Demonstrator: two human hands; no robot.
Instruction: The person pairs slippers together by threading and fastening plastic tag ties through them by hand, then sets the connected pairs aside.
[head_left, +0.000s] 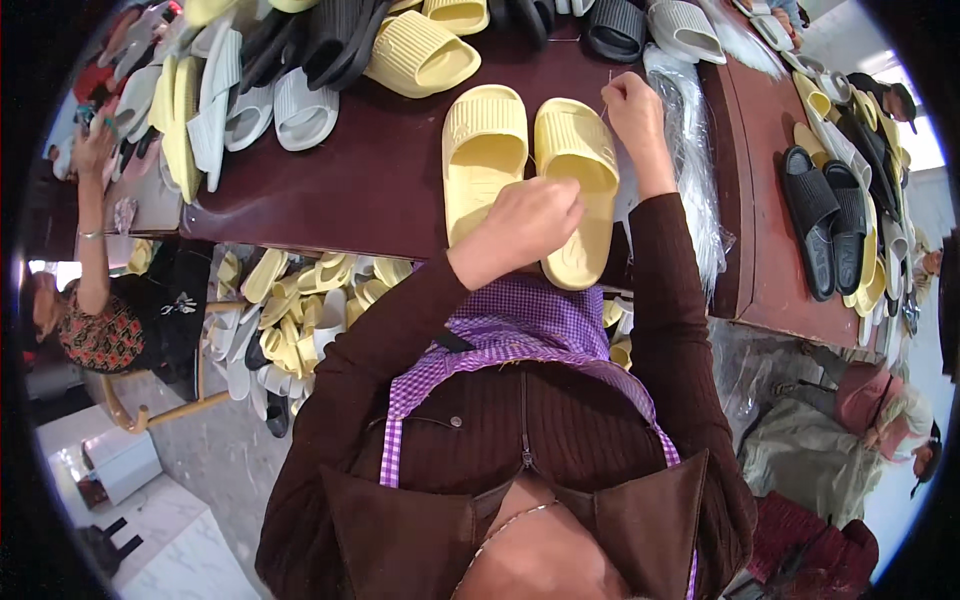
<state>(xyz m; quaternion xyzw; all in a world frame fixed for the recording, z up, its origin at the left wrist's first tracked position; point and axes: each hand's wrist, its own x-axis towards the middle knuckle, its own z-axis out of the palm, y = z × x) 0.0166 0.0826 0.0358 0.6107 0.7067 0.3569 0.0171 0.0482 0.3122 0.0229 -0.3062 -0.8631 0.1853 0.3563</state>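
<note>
A pair of pale yellow slide slippers lies side by side at the table's front edge, toes pointing away: the left slipper (486, 118) and the right slipper (588, 225). My left hand (530, 218) is closed in a pinch over the gap between them, covering part of both footbeds. Raised just beyond the right slipper's strap, my right hand (637, 108) is closed, fingertips pressed together. A faint thin line shows near its fingers. Whatever either hand pinches is too small to make out.
Right of my right hand lies a bundle of clear plastic strands (690, 150) on the dark red table (330, 190). Yellow, white and black slides (425, 55) are heaped along the far side. Black slides (812, 220) rest on a table at right. Co-workers sit on both sides.
</note>
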